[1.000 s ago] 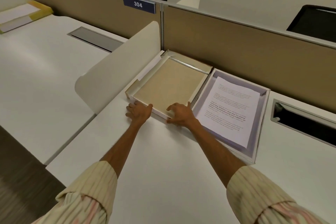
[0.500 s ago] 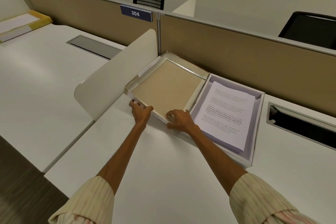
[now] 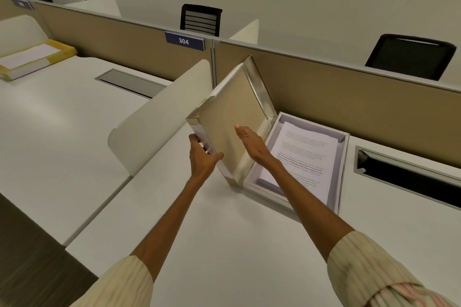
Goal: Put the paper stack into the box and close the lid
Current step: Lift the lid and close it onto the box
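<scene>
The white box [image 3: 342, 157] sits open on the desk against the tan partition, with the printed paper stack [image 3: 303, 154] lying inside it. Its hinged lid [image 3: 232, 117], tan inside with shiny rims, stands tilted up at the box's left side. My left hand [image 3: 203, 157] grips the lid's near-left edge, thumb on the inner face. My right hand [image 3: 250, 143] rests flat with fingers together against the lid's inner face near the hinge side, in front of the box.
A white curved divider [image 3: 159, 122] stands just left of the lid. A cable slot [image 3: 409, 177] is set in the desk right of the box. On the neighbouring desk lie a yellow-edged box [image 3: 32, 57] and another cable slot [image 3: 129, 81].
The lid lay flat on the desk with both hands on its near edge; now it is swung up towards the box, my left hand gripping its edge.
</scene>
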The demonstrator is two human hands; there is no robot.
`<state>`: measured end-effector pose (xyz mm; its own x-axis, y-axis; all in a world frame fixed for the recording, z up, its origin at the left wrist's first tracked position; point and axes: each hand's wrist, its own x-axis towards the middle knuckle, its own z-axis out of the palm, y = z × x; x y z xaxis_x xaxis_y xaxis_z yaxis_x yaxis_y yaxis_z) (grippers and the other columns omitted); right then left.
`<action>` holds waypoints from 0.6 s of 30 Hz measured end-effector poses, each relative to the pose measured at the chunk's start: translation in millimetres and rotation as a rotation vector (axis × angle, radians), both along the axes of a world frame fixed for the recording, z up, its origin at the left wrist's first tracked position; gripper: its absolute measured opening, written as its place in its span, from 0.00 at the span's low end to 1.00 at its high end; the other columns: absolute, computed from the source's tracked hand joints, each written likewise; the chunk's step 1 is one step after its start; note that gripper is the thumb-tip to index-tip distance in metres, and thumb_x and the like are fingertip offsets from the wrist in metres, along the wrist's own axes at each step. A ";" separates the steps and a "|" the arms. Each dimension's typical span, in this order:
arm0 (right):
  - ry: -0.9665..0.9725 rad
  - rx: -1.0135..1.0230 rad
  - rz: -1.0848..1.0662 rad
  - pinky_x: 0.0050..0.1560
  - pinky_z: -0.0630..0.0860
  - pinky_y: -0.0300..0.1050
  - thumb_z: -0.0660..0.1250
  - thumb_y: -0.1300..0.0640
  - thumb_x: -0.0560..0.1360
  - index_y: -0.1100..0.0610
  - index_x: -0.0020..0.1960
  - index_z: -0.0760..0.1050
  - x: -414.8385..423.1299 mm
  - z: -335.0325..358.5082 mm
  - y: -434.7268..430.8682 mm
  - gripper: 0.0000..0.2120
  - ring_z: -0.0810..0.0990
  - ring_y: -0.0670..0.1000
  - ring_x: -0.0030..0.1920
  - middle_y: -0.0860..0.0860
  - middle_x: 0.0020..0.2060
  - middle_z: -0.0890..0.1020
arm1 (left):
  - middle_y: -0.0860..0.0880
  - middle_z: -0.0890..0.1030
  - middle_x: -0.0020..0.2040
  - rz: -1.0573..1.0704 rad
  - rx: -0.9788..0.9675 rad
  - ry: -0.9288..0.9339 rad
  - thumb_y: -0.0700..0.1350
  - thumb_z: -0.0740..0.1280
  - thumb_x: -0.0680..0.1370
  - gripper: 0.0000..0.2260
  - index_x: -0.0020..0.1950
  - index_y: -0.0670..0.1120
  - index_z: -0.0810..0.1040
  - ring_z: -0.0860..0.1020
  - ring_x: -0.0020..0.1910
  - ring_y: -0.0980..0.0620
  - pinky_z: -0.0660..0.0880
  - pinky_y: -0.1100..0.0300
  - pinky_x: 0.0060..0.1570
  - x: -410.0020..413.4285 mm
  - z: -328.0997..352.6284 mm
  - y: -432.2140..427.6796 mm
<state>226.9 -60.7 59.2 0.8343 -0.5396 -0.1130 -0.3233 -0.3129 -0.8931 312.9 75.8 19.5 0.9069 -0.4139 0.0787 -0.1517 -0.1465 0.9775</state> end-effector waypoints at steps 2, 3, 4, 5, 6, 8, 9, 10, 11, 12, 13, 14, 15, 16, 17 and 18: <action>-0.053 0.022 -0.050 0.64 0.67 0.50 0.52 0.36 0.79 0.53 0.73 0.66 2.5 17.9 -1.4 0.30 0.72 0.57 0.70 0.55 0.71 0.72 | 0.49 0.73 0.59 -0.024 -0.009 -0.048 0.34 0.81 0.62 0.35 0.60 0.49 0.64 0.78 0.58 0.44 0.78 0.63 0.52 -8.1 2.7 -3.2; -0.085 0.047 -0.076 0.66 0.67 0.53 0.53 0.36 0.79 0.54 0.73 0.66 4.0 26.9 -2.1 0.30 0.72 0.57 0.70 0.55 0.71 0.72 | 0.48 0.73 0.60 -0.036 -0.013 -0.070 0.35 0.81 0.63 0.35 0.61 0.48 0.65 0.78 0.60 0.44 0.78 0.63 0.53 -12.1 3.1 -5.4; -0.116 0.081 -0.099 0.66 0.68 0.55 0.54 0.36 0.79 0.54 0.73 0.65 4.9 35.4 -2.9 0.30 0.73 0.57 0.69 0.55 0.72 0.71 | 0.46 0.74 0.62 -0.050 -0.007 -0.091 0.36 0.81 0.63 0.35 0.63 0.45 0.66 0.78 0.61 0.43 0.78 0.61 0.56 -17.0 4.2 -7.6; -0.143 0.120 -0.118 0.66 0.68 0.56 0.56 0.37 0.78 0.55 0.74 0.65 5.1 43.4 -3.8 0.31 0.73 0.57 0.69 0.56 0.71 0.71 | 0.44 0.74 0.64 -0.068 0.014 -0.117 0.38 0.81 0.63 0.37 0.65 0.44 0.65 0.77 0.62 0.43 0.79 0.57 0.58 -22.6 5.4 -9.5; -0.169 0.157 -0.134 0.64 0.70 0.55 0.58 0.37 0.78 0.56 0.74 0.64 4.8 50.5 -4.9 0.32 0.73 0.57 0.68 0.56 0.71 0.72 | 0.43 0.74 0.66 -0.089 0.055 -0.154 0.40 0.81 0.64 0.38 0.67 0.43 0.64 0.77 0.63 0.43 0.79 0.54 0.59 -28.4 6.3 -11.8; -0.210 0.211 -0.183 0.60 0.73 0.51 0.64 0.38 0.76 0.57 0.73 0.64 3.1 61.2 -7.7 0.33 0.76 0.57 0.66 0.56 0.67 0.75 | 0.42 0.74 0.66 -0.135 0.151 -0.259 0.44 0.81 0.65 0.39 0.69 0.43 0.63 0.77 0.63 0.43 0.78 0.56 0.58 -40.1 8.2 -17.3; -0.223 0.231 -0.228 0.60 0.75 0.51 0.67 0.39 0.74 0.57 0.72 0.63 1.7 65.1 -9.0 0.35 0.77 0.57 0.64 0.56 0.66 0.76 | 0.43 0.74 0.66 -0.147 0.184 -0.300 0.47 0.80 0.66 0.38 0.69 0.44 0.63 0.78 0.62 0.44 0.77 0.60 0.56 -46.0 9.9 -19.9; -0.233 0.246 -0.284 0.62 0.76 0.53 0.70 0.40 0.72 0.57 0.72 0.62 0.0 68.2 -9.9 0.36 0.77 0.57 0.63 0.56 0.65 0.76 | 0.43 0.75 0.65 -0.152 0.205 -0.332 0.50 0.80 0.67 0.38 0.69 0.44 0.64 0.79 0.60 0.45 0.76 0.61 0.54 -51.7 11.7 -22.7; -0.233 0.249 -0.349 0.63 0.76 0.55 0.72 0.41 0.71 0.57 0.72 0.61 -2.8 71.2 -11.1 0.39 0.77 0.57 0.63 0.56 0.65 0.76 | 0.44 0.76 0.64 -0.162 0.224 -0.356 0.54 0.78 0.67 0.37 0.69 0.45 0.64 0.80 0.58 0.46 0.76 0.61 0.55 -57.5 13.3 -25.2; -0.215 0.238 -0.415 0.64 0.76 0.56 0.74 0.41 0.69 0.57 0.72 0.60 -6.2 74.0 -13.2 0.40 0.77 0.57 0.63 0.56 0.65 0.75 | 0.45 0.76 0.64 -0.181 0.240 -0.380 0.57 0.77 0.67 0.36 0.69 0.46 0.65 0.80 0.57 0.48 0.77 0.59 0.55 -63.0 14.4 -26.8; -0.182 0.227 -0.471 0.65 0.76 0.56 0.75 0.42 0.69 0.56 0.73 0.58 -9.9 76.2 -15.6 0.42 0.77 0.57 0.63 0.56 0.65 0.75 | 0.46 0.77 0.64 -0.211 0.247 -0.411 0.61 0.74 0.68 0.35 0.68 0.47 0.67 0.80 0.57 0.50 0.78 0.58 0.56 -67.4 14.7 -27.0; -0.157 0.228 -0.516 0.64 0.77 0.55 0.76 0.45 0.68 0.56 0.73 0.57 -15.2 78.0 -19.8 0.42 0.76 0.57 0.63 0.56 0.64 0.74 | 0.48 0.77 0.64 -0.249 0.237 -0.440 0.63 0.72 0.69 0.33 0.68 0.48 0.69 0.79 0.57 0.52 0.78 0.59 0.56 -70.8 14.6 -27.3; -0.145 0.241 -0.545 0.63 0.78 0.55 0.77 0.48 0.68 0.55 0.72 0.57 -21.0 79.0 -24.2 0.41 0.76 0.57 0.62 0.56 0.64 0.74 | 0.48 0.77 0.64 -0.288 0.202 -0.451 0.65 0.69 0.70 0.31 0.66 0.49 0.71 0.79 0.57 0.53 0.79 0.60 0.55 -72.5 14.6 -26.5; -0.141 0.255 -0.567 0.61 0.79 0.54 0.77 0.52 0.68 0.55 0.71 0.58 -27.4 79.1 -28.6 0.40 0.77 0.57 0.61 0.57 0.62 0.75 | 0.49 0.78 0.62 -0.320 0.146 -0.430 0.65 0.66 0.72 0.27 0.65 0.49 0.73 0.79 0.56 0.53 0.80 0.61 0.54 -73.0 14.6 -25.4; -0.135 0.262 -0.584 0.58 0.80 0.52 0.77 0.55 0.68 0.56 0.70 0.59 -34.1 78.8 -32.9 0.38 0.78 0.57 0.60 0.58 0.61 0.75 | 0.48 0.79 0.60 -0.324 0.092 -0.393 0.64 0.63 0.74 0.25 0.62 0.48 0.76 0.80 0.55 0.52 0.81 0.61 0.52 -72.6 14.9 -25.4; -0.127 0.264 -0.599 0.56 0.81 0.50 0.76 0.57 0.68 0.56 0.69 0.60 -39.8 77.9 -35.4 0.37 0.78 0.57 0.58 0.58 0.60 0.76 | 0.47 0.80 0.57 -0.285 0.052 -0.344 0.63 0.60 0.76 0.23 0.58 0.46 0.78 0.81 0.54 0.51 0.82 0.58 0.51 -71.6 15.0 -26.5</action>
